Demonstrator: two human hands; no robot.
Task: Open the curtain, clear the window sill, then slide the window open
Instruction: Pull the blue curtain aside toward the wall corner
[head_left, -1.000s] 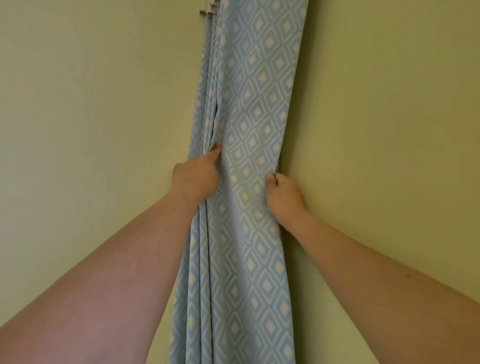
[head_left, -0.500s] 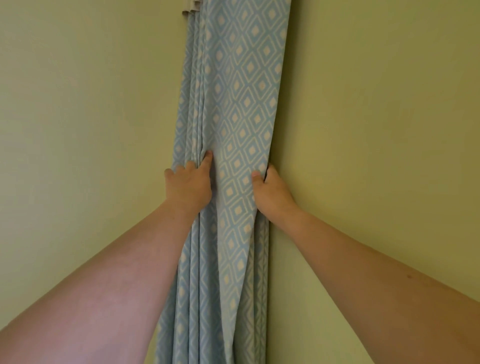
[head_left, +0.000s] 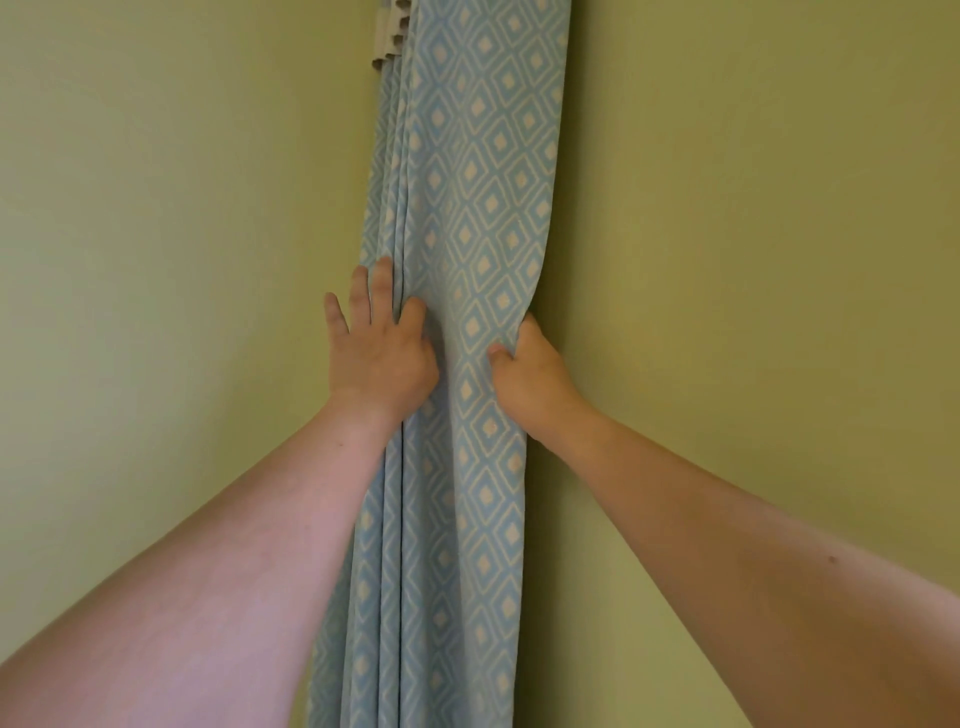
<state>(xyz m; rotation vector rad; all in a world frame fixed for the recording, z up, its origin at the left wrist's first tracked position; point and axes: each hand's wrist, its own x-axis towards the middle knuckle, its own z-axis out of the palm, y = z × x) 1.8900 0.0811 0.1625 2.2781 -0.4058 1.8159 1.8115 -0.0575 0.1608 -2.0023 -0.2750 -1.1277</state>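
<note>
Fingers (head_left: 384, 283) of the left hand (head_left: 382, 358) lie spread flat on the folds of the pale-blue, diamond-patterned fabric curtain (head_left: 483, 218); the right hand (head_left: 524, 376) pinches its outer edge. Curtain hangs bunched between yellow-green walls (head_left: 156, 208). Sill and window are out of view; both steps judged outstanding.

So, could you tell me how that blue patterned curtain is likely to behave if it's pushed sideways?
Probably floppy: the curtain hangs in soft vertical folds and dents around the right hand. It likely bunches rather than slides stiffly, as the pleats stack beside the left hand. It seems fairly light.
</note>
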